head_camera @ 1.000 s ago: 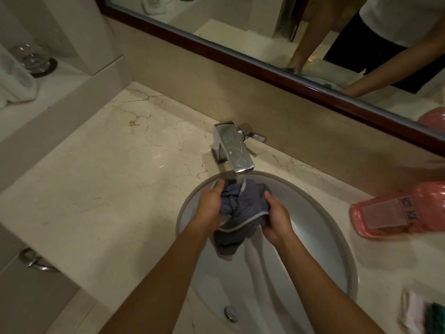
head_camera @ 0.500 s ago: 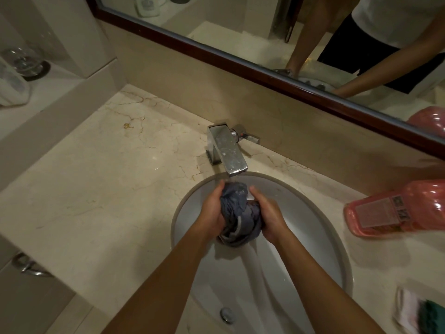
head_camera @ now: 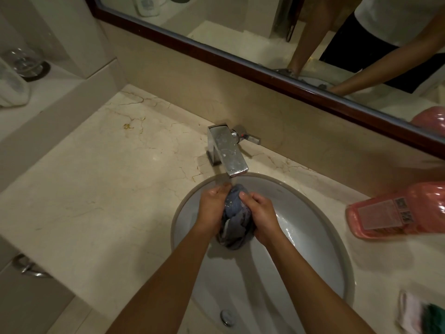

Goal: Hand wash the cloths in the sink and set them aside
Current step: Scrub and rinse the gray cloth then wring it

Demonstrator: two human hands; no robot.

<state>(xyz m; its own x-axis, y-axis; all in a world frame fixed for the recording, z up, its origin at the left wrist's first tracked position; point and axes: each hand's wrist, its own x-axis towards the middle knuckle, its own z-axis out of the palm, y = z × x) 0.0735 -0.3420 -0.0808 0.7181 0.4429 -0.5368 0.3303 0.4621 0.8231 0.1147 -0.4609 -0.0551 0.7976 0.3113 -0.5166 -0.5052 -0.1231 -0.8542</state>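
A bunched grey-blue cloth is held between both hands over the white oval sink, just below the spout of the chrome tap. The left hand is wrapped around the left side of the cloth, its fingers curled over the top of the bundle. The right hand is closed on the right side, with the thumb pressed into the fabric near the top. The cloth is squeezed into a tight wad, and its lower end hangs a little below the palms, above the basin floor. Wet streaks are seen on the right wall of the sink, and the drain plug is seen at the near end of the basin.

The sink is set into a cream marble surface marked with fine veins. A pink bottle is laid on its side on the surface to the right of the sink, well apart from the hands. At the lower right corner, a pale rag with a green patch is partly cut off by the frame. A dark-framed mirror is mounted above the backsplash, and the person's arms are reflected in it. On a raised ledge at the far left, a clear glass is set upside down.
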